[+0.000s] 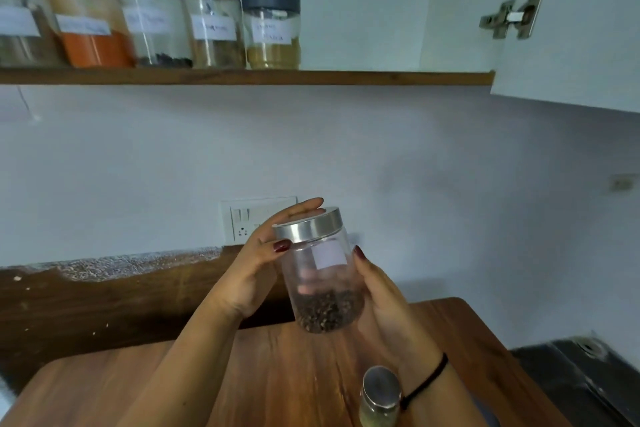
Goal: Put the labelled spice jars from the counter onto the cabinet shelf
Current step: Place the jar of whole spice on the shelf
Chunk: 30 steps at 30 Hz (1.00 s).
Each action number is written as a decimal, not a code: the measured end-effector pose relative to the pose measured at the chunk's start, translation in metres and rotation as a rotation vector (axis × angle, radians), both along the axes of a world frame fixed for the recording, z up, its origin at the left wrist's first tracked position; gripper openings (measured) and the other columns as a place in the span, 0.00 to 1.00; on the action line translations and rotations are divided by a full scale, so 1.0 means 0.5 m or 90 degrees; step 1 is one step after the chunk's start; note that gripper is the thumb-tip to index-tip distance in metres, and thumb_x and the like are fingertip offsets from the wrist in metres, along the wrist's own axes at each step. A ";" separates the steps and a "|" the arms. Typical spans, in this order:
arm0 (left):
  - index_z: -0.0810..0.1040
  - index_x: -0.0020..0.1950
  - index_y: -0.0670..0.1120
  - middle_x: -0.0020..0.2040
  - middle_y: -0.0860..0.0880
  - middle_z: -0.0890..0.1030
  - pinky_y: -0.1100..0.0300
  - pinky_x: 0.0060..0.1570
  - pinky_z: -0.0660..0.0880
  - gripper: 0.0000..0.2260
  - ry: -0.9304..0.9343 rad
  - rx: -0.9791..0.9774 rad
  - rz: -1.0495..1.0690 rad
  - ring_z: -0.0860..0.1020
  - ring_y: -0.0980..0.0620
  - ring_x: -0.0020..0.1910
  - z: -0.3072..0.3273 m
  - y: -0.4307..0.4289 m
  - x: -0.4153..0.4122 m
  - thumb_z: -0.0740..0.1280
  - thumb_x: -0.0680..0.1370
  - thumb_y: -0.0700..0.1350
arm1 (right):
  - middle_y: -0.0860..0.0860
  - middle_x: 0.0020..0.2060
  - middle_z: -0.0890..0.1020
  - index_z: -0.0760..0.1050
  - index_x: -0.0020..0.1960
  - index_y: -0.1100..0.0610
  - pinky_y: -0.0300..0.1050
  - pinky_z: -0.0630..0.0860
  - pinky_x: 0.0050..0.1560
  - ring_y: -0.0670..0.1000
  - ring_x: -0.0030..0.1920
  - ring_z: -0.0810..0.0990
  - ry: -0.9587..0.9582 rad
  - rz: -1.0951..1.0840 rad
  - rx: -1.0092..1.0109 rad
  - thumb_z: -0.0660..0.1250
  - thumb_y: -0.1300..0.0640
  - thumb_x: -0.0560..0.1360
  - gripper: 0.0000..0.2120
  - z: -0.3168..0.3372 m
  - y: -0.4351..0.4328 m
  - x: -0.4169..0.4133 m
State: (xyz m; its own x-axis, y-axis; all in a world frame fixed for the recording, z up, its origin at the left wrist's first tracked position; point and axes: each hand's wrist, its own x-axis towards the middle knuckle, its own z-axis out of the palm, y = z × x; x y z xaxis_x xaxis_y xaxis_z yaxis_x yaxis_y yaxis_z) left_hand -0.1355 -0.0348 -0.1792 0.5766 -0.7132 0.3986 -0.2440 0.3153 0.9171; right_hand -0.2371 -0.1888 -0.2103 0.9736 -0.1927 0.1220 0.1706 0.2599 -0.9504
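**Holding the seed jar two-handed, with the shelf gap above**

The clear jar [320, 274], steel-lidded with dark seeds in its bottom, is in the air above the wooden counter [242, 378], tipped slightly with its lid leaning to the right. The left hand [256, 270] wraps it high up, fingers curled round behind the lid and thumb on the front glass. The right hand [381, 298] cups the lower side with the thumb lying up along the wall. Both hands grip it, and its white label faces away from us.

From here, I'd say the job is to raise it to the shelf [381, 77]. It would be wise to straighten it first, turn the label outward to match the others, and keep one hand under the base as it goes up, since smooth glass held near the lid could slip.

The row of jars [152, 17] fills the left of the shelf and ends at the dark-lidded jar [270, 26]. To the right of that one the board is bare as far as its end. That seems the natural landing spot, just beside the dark lid. The base has to clear the shelf's front lip before it slides in.

On the right, the open cabinet door [571, 28] and its hinge [512, 15] hem in that side, so I'd take a straight upward path. A second jar [379, 395] stands on the counter beside the right wrist, where a dropped elbow could knock it.
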 end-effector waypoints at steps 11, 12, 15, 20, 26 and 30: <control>0.70 0.73 0.47 0.66 0.44 0.79 0.49 0.65 0.74 0.34 0.165 -0.021 0.092 0.75 0.45 0.68 -0.046 0.011 -0.033 0.45 0.79 0.66 | 0.55 0.55 0.84 0.76 0.64 0.56 0.55 0.75 0.64 0.54 0.58 0.83 -0.055 -0.074 0.019 0.57 0.36 0.73 0.30 0.045 0.061 0.033; 0.71 0.73 0.46 0.66 0.43 0.79 0.46 0.67 0.71 0.32 0.172 -0.018 0.102 0.76 0.44 0.68 -0.052 0.009 -0.037 0.43 0.80 0.63 | 0.55 0.55 0.84 0.76 0.64 0.56 0.54 0.76 0.63 0.53 0.57 0.83 -0.062 -0.067 0.026 0.56 0.38 0.74 0.29 0.049 0.065 0.033; 0.72 0.72 0.45 0.66 0.41 0.78 0.41 0.69 0.68 0.30 0.192 -0.014 0.128 0.76 0.43 0.67 -0.052 0.003 -0.041 0.41 0.84 0.59 | 0.52 0.53 0.86 0.77 0.61 0.52 0.51 0.79 0.57 0.51 0.55 0.84 -0.079 -0.064 0.026 0.55 0.38 0.75 0.25 0.052 0.077 0.041; 0.74 0.70 0.43 0.61 0.36 0.79 0.45 0.58 0.71 0.34 0.227 -0.071 0.090 0.77 0.39 0.57 -0.018 -0.003 -0.051 0.47 0.79 0.65 | 0.48 0.45 0.85 0.78 0.57 0.51 0.50 0.83 0.45 0.50 0.49 0.85 -0.078 -0.208 -0.032 0.56 0.40 0.79 0.19 0.054 0.097 0.068; 0.76 0.69 0.47 0.65 0.40 0.79 0.44 0.70 0.67 0.30 0.174 -0.121 0.143 0.76 0.42 0.67 -0.004 0.001 -0.053 0.53 0.78 0.65 | 0.46 0.52 0.81 0.77 0.54 0.45 0.43 0.82 0.47 0.46 0.51 0.81 -0.195 -0.358 -0.219 0.62 0.54 0.81 0.07 0.081 0.068 0.079; 0.80 0.62 0.55 0.61 0.46 0.82 0.47 0.64 0.74 0.23 0.087 -0.086 0.267 0.79 0.48 0.63 0.016 -0.004 -0.052 0.57 0.78 0.66 | 0.45 0.51 0.81 0.76 0.58 0.47 0.40 0.82 0.41 0.47 0.49 0.82 -0.223 -0.374 -0.232 0.63 0.46 0.77 0.13 0.106 0.071 0.059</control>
State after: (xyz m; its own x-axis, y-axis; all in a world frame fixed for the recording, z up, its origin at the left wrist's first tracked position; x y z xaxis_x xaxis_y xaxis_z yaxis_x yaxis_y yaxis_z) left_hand -0.1613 -0.0366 -0.1710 0.8579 -0.3545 0.3719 -0.2552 0.3341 0.9073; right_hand -0.2076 -0.1535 -0.1574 0.6173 -0.5536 0.5590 0.4901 -0.2852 -0.8237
